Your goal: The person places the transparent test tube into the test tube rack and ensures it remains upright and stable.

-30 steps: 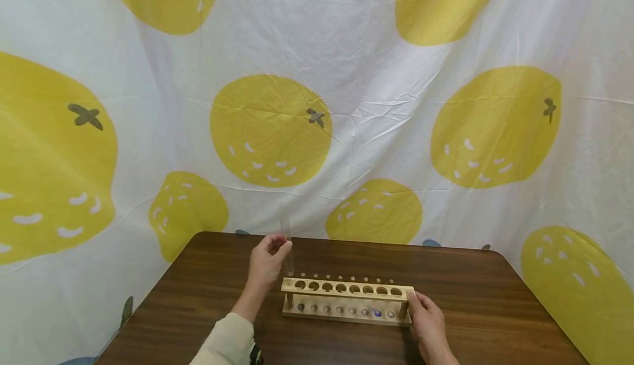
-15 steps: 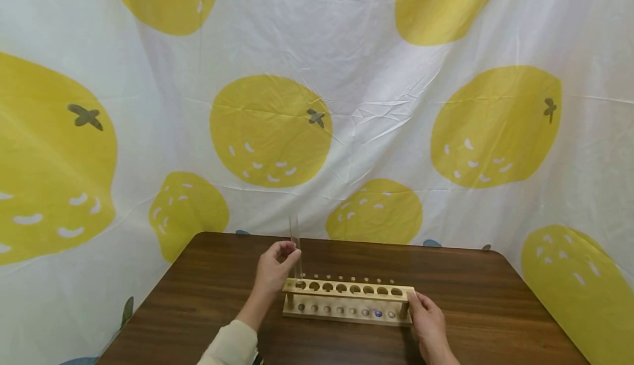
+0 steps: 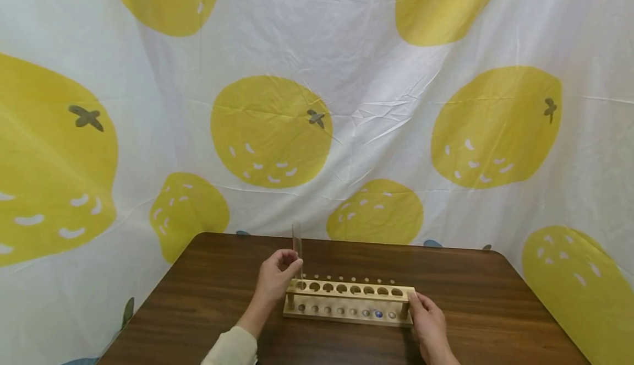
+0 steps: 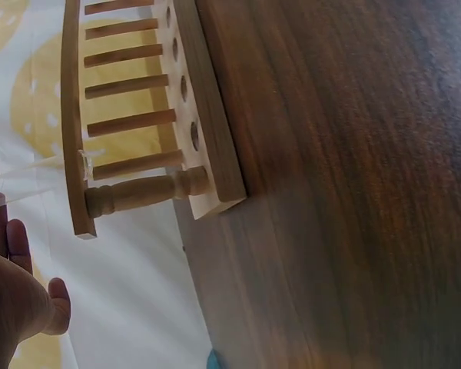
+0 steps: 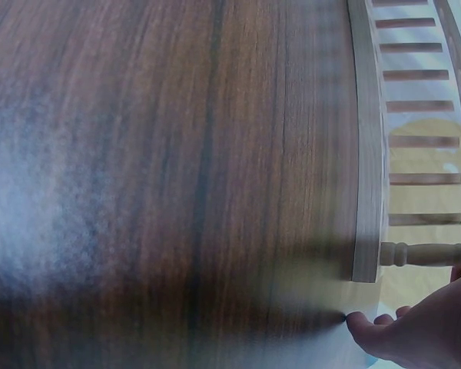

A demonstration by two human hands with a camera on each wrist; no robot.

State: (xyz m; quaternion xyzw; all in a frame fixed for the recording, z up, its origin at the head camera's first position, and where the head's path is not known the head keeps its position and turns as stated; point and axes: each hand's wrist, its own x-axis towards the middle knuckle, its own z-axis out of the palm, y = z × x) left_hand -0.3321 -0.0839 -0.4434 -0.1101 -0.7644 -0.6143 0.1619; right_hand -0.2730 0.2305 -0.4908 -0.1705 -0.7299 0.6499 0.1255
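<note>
In the head view my left hand [image 3: 274, 279] pinches a clear test tube [image 3: 296, 235] between thumb and fingers, near its middle. The tube stands almost upright, with its lower end in the leftmost hole of a wooden test tube rack [image 3: 351, 295]. In the left wrist view, the tube's rounded end [image 4: 86, 164] just pokes through the top board. My right hand [image 3: 430, 321] grips the rack's right end, thumb on the near side and the other fingers mostly hidden. The other holes in the top board hold no tubes.
The rack stands on a dark brown wooden table [image 3: 485, 310]. A row of upright pegs [image 3: 342, 278] runs along its back. One base recess shows a blue mark [image 3: 378, 314]. Behind the table hangs a white cloth [image 3: 366, 150] printed with yellow lemons.
My left hand has brought the test tube right and down from beside the rack, and its lower end has entered the leftmost hole. My right hand has kept its place on the rack.
</note>
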